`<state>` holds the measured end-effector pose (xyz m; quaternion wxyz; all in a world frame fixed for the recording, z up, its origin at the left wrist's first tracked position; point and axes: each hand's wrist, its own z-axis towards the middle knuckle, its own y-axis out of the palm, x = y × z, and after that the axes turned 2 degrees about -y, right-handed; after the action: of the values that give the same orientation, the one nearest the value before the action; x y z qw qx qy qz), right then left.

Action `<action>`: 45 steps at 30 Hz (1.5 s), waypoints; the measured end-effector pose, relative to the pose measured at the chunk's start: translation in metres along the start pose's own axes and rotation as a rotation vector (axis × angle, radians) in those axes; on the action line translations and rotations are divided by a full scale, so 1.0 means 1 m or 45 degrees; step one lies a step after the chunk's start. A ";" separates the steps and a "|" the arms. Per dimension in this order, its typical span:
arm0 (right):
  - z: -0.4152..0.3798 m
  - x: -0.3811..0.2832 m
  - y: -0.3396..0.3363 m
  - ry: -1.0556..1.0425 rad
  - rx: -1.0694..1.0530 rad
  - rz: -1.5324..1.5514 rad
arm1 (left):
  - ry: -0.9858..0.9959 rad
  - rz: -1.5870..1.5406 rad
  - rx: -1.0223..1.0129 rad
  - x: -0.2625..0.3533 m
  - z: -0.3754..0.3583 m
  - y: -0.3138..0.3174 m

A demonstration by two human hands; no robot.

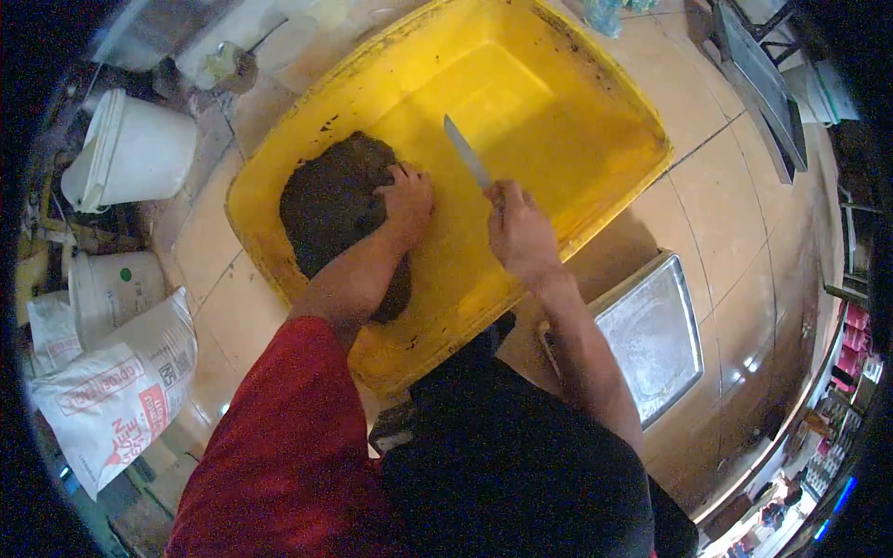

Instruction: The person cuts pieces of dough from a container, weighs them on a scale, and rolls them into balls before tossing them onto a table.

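Inside the yellow tub [595, 121], the left hand [406, 197] presses flat, grip released, on the dark dough mass [330, 200] to steady it, while the right hand [519, 228], clenched around a knife [466, 152], holds the blade raised beside it.

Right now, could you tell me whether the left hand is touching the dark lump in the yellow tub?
Touching. The head view shows the left hand pressed flat on the dark lump, with no gap between them.

A yellow tub [595, 102] holds a dark brown mass [330, 200]; nearby stand white buckets [139, 149].
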<state>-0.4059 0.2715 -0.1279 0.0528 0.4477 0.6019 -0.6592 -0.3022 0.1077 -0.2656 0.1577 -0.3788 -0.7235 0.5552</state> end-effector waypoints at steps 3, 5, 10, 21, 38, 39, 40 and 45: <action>0.032 0.004 -0.009 0.134 -0.272 -0.343 | 0.005 -0.310 -0.320 -0.018 0.015 -0.021; 0.040 0.002 -0.010 0.099 -0.393 -0.500 | 0.224 -0.730 -0.423 -0.059 0.022 -0.022; 0.059 0.016 0.040 -0.181 -0.472 -0.489 | 0.009 -2.495 -0.423 -0.156 -0.061 -0.019; 0.030 -0.022 0.121 -0.628 -0.824 0.499 | 0.023 -2.650 0.248 -0.149 -0.080 -0.159; -0.257 0.144 -0.237 0.618 0.718 0.390 | 1.476 -1.290 -0.218 0.196 -0.133 -0.347; -0.281 0.158 -0.240 0.683 0.792 0.383 | 1.524 -1.238 -0.341 0.230 -0.131 -0.326; -0.297 0.155 -0.244 0.719 0.857 0.480 | 1.556 -1.114 -0.410 0.264 -0.130 -0.300; -0.339 0.146 -0.243 0.769 1.152 0.819 | 1.824 -0.511 -0.764 0.344 -0.212 -0.256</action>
<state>-0.4624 0.6908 0.0004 -0.1182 0.7507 0.0873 -0.6441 -0.4881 0.4767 -0.0251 0.5722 -0.5319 -0.6191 -0.0801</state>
